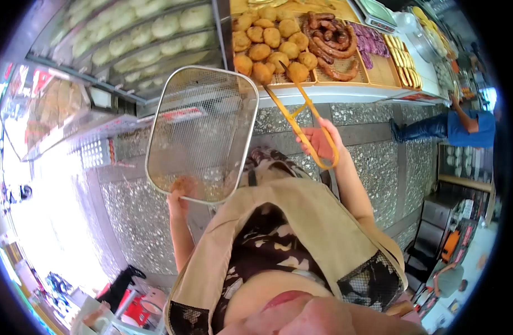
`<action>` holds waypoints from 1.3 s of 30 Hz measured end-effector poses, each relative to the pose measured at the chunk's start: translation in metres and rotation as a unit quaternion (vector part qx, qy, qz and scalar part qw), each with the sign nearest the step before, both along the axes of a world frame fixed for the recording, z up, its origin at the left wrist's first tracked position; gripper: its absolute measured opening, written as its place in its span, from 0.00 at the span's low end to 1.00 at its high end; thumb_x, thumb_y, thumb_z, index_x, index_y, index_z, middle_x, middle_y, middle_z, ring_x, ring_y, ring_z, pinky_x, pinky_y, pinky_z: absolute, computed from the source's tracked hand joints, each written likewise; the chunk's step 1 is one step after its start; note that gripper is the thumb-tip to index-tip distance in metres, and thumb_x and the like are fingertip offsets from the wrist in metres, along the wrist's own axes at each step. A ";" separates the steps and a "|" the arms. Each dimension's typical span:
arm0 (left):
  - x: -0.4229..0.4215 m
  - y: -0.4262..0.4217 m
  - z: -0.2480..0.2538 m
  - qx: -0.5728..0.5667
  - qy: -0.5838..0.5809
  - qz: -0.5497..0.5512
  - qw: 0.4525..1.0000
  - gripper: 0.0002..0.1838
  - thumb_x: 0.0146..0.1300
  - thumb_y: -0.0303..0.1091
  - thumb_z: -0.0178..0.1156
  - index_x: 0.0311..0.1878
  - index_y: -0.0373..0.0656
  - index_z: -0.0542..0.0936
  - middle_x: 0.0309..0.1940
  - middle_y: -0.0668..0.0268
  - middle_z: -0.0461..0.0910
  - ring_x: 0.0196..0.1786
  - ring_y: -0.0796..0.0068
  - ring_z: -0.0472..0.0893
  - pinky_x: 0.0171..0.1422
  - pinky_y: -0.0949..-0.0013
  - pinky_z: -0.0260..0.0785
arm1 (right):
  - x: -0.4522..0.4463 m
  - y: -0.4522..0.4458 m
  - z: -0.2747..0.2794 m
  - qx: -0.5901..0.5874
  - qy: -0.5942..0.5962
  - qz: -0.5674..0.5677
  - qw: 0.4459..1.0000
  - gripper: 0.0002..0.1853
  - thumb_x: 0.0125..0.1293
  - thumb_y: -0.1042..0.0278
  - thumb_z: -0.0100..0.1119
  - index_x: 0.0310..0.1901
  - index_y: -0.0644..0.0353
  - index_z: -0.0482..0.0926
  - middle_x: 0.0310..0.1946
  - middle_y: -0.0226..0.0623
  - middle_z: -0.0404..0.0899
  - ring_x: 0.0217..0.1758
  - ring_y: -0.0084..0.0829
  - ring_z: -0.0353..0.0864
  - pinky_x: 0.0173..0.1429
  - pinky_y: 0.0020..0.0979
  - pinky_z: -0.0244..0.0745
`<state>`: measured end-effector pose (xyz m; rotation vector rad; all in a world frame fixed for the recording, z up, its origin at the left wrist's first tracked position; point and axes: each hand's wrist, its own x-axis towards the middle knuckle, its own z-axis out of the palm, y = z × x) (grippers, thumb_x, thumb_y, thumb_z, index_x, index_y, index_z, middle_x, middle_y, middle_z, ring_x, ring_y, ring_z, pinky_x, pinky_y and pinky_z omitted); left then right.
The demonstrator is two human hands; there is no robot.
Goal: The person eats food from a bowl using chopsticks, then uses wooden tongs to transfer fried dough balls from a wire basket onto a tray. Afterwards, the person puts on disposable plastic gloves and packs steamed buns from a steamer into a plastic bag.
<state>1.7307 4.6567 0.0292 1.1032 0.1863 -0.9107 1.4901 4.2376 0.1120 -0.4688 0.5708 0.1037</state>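
My left hand [181, 192] grips the near rim of a rectangular wire-mesh basket [203, 131], with part of the hand seen through the mesh. Nothing lies in the basket. In my right hand [322, 142] are long yellow tongs [294, 114], their handle loop against my palm. The tong tips are parted and reach the front edge of a tray, touching or close to the round fried balls [271, 37]. Brown coiled sausages [336, 44] lie on the tray just right of the balls.
Purple pieces [368, 42] and pale yellow rolls [402, 58] lie farther right, near a scale [375, 14]. A glass cabinet [139, 39] with pale buns stands at the upper left. A person in blue [471, 127] is at the right; another person [448, 280] is lower right.
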 end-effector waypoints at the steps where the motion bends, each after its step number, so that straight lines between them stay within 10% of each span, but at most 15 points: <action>1: 0.002 -0.004 0.005 -0.006 -0.004 -0.016 1.000 0.30 0.45 0.32 0.53 0.56 0.37 0.69 0.52 0.54 0.74 0.52 0.53 0.76 0.49 0.59 0.74 | -0.007 0.005 0.000 -0.008 -0.023 -0.021 0.999 0.42 0.57 0.36 0.46 0.57 0.72 0.65 0.41 0.43 0.77 0.37 0.34 0.75 0.40 0.28 0.73; 11: -0.005 -0.176 0.037 -0.053 -0.036 -0.281 0.958 0.31 0.45 0.33 0.54 0.57 0.36 0.66 0.52 0.52 0.73 0.52 0.53 0.76 0.46 0.54 0.76 | -0.147 0.017 -0.024 -0.048 -0.051 -0.433 0.899 0.33 0.57 0.44 0.52 0.56 0.63 0.65 0.44 0.41 0.72 0.41 0.35 0.73 0.46 0.35 0.71; 19: -0.202 -0.388 0.045 -0.087 0.015 -0.389 0.917 0.26 0.49 0.32 0.53 0.55 0.36 0.67 0.52 0.52 0.73 0.53 0.51 0.75 0.52 0.56 0.70 | -0.358 -0.005 -0.022 -0.141 -0.098 -0.712 0.681 0.27 0.58 0.50 0.54 0.55 0.57 0.65 0.43 0.45 0.73 0.42 0.37 0.75 0.47 0.38 0.73; 31: -0.558 -0.607 0.040 -0.048 0.064 -0.595 0.800 0.19 0.48 0.30 0.51 0.46 0.35 0.72 0.46 0.51 0.76 0.51 0.53 0.76 0.59 0.52 0.69 | -0.636 -0.071 0.008 -0.059 -0.267 -0.785 0.556 0.34 0.56 0.41 0.49 0.55 0.62 0.67 0.43 0.45 0.73 0.41 0.38 0.73 0.50 0.42 0.68; 39: -0.756 -0.784 0.017 -0.046 0.026 -0.741 0.669 0.20 0.49 0.27 0.50 0.49 0.37 0.71 0.44 0.56 0.77 0.47 0.56 0.78 0.47 0.60 0.75 | -0.841 -0.157 0.108 -0.416 -0.347 -0.752 0.376 0.49 0.47 0.31 0.55 0.60 0.66 0.60 0.36 0.36 0.69 0.35 0.27 0.70 0.59 0.41 0.61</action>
